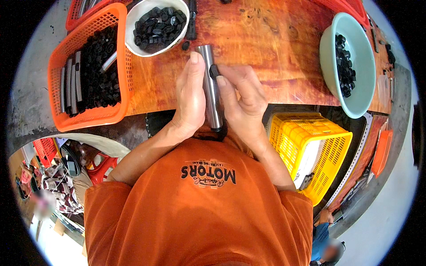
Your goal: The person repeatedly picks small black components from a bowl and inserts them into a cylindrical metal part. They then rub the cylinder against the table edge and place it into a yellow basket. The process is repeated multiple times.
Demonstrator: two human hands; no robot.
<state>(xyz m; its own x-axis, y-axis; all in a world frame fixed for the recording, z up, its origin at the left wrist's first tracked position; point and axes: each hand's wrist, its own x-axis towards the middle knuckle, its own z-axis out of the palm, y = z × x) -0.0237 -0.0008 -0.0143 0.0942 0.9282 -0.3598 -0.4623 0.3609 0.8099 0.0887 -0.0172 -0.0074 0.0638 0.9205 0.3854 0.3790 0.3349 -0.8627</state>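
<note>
Between my two hands, in front of my chest, a shiny metal tube [212,99] stretches away from me over the table's near edge. A black piece shows at its near end. My left hand [191,95] is closed along the tube's left side, thumb pointing away; its other fingers are mostly hidden. On the other side, my right hand [244,91] pinches a small black plastic cap [214,71] between thumb and fingers, against the tube's side near its far end. Whether the cap is fixed to the tube, I cannot tell.
At the left, an orange basket [126,66] holds black caps and metal tubes. A white bowl [128,37] of black caps stands beside it on the wooden table [266,40]. A teal basin [364,93] with caps stands right. A yellow crate [306,131] is below; another person [323,235] is lower right.
</note>
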